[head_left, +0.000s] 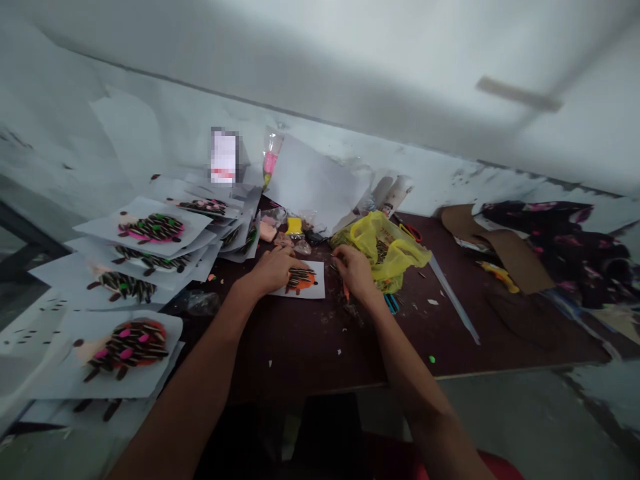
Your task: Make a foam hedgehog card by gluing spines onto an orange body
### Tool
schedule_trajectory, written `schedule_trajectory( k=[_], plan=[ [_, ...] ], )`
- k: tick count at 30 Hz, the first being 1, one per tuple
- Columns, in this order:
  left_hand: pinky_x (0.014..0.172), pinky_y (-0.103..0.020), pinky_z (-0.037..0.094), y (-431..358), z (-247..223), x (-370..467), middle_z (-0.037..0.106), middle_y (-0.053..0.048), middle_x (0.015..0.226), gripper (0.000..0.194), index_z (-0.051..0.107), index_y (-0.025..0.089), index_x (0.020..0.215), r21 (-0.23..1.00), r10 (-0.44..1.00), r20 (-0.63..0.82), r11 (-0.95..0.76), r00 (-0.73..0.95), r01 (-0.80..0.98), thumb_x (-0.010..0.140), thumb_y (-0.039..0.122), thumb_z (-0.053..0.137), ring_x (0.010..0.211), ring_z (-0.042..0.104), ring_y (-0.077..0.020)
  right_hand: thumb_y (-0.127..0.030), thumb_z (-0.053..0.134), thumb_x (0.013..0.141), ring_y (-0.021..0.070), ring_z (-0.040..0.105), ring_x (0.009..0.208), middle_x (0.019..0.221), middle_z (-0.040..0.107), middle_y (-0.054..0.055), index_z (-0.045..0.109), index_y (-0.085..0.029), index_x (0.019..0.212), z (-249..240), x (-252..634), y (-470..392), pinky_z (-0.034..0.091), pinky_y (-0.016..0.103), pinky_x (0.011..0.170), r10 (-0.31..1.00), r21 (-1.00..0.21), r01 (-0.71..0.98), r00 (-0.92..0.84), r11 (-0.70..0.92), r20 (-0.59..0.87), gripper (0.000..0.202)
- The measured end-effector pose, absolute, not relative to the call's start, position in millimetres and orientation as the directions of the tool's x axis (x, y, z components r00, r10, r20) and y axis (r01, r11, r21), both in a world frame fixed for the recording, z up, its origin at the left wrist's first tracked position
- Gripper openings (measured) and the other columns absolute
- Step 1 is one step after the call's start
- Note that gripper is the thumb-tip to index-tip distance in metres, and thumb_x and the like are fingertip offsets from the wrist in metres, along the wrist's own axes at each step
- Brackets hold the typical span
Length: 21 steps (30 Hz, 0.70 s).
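With the small card (319, 272) taken as the clock's centre, it lay flat on the dark table (310, 347), bearing an orange hedgehog-like figure (303, 291) with dark strips across its back; the left forearm slanted up from seven o'clock, the wrist bent so that the left hand (275, 269) lay palm down over the card's nine o'clock side, its fingers reaching across toward the strips; whether those fingers pinched a strip or merely steadied the card, I could not tell.

The right forearm ran in from five o'clock, leaning toward eleven; the right hand (354, 270) hung palm down just off the card's three o'clock edge, knuckles raised, fingers curled inward and the gap between the fingertips narrow; anything held there was too small to make out; an orange item (346, 291) showed just below those fingers.

At two o'clock, close beside the right hand, sat a yellow mesh bag (410, 253) with brown sticks (383, 250) inside; scissors (411, 232) lay beyond it, and a clear strip (455, 298) lay toward three; a yellow lump (295, 227) stood near twelve, a pink lump (267, 231) near eleven; finished-looking hedgehog cards (193, 233) overlapped in a pile between nine and ten.
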State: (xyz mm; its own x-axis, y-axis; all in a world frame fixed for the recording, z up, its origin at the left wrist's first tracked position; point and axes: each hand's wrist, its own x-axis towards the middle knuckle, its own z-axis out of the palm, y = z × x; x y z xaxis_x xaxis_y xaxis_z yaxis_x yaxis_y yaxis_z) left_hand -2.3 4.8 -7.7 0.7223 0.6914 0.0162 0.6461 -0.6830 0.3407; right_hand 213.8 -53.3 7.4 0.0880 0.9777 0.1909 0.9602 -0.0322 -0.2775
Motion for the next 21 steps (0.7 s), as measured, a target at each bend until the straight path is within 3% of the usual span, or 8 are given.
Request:
schedule_trajectory(
  k=[4, 7, 12, 17, 21],
  plan=[
    [0.096, -0.045, 0.043, 5.9, -9.5, -2.0, 0.063, -0.010, 0.118, 0.044, 0.069, 0.040, 0.122, 0.344, 0.702, 0.002, -0.669, 0.712, 0.658, 0.089, 0.018, 0.051, 0.118, 0.050, -0.0315, -0.017, 0.057, 0.089, 0.0158, 0.062, 0.083, 0.089, 0.070, 0.004, 0.069, -0.018, 0.091, 1.1, 206.0, -64.2, 0.043, 0.025, 0.077, 0.978, -0.464, 0.879, -0.018, 0.114, 0.206, 0.012],
    [0.097, -0.043, 0.043, 5.8, -9.5, -1.7, 0.062, -0.008, 0.118, 0.044, 0.070, 0.040, 0.121, 0.357, 0.706, 0.002, -0.662, 0.709, 0.659, 0.088, 0.017, 0.052, 0.118, 0.050, -0.0302, -0.016, 0.058, 0.088, 0.0147, 0.061, 0.080, 0.087, 0.070, 0.003, 0.070, -0.017, 0.089, -3.8, 198.8, -69.6, 0.043, 0.024, 0.075, 0.984, -0.499, 0.857, -0.045, 0.125, 0.170, 0.011],
    [0.097, -0.042, 0.043, 5.4, -7.3, -2.0, 0.061, -0.010, 0.121, 0.053, 0.067, 0.037, 0.126, 0.345, 0.713, -0.017, -0.653, 0.701, 0.674, 0.084, 0.009, 0.049, 0.121, 0.050, -0.0298, -0.016, 0.055, 0.090, 0.0158, 0.060, 0.084, 0.091, 0.068, 0.004, 0.068, -0.017, 0.093, -1.3, 196.6, -72.2, 0.042, 0.024, 0.077, 0.986, -0.438, 0.893, -0.043, 0.109, 0.159, 0.013],
    [0.099, -0.043, 0.044, 6.9, -8.3, -2.4, 0.061, -0.009, 0.121, 0.051, 0.068, 0.037, 0.125, 0.334, 0.709, -0.018, -0.661, 0.705, 0.672, 0.084, 0.011, 0.051, 0.121, 0.051, -0.0301, -0.018, 0.052, 0.092, 0.0187, 0.059, 0.090, 0.102, 0.064, 0.008, 0.068, -0.017, 0.096, 2.9, 209.5, -70.3, 0.042, 0.026, 0.077, 0.984, -0.320, 0.947, 0.072, -0.015, 0.166, 0.016],
    [0.097, -0.039, 0.045, 8.8, -12.5, -2.9, 0.063, -0.009, 0.120, 0.052, 0.068, 0.033, 0.126, 0.333, 0.707, 0.014, -0.670, 0.707, 0.663, 0.083, 0.011, 0.050, 0.119, 0.053, -0.0281, -0.019, 0.052, 0.092, 0.0194, 0.058, 0.088, 0.096, 0.065, 0.008, 0.067, -0.017, 0.094, 2.2, 213.0, -69.2, 0.041, 0.028, 0.079, 0.977, -0.335, 0.942, 0.096, -0.027, 0.191, 0.015]
  ],
)
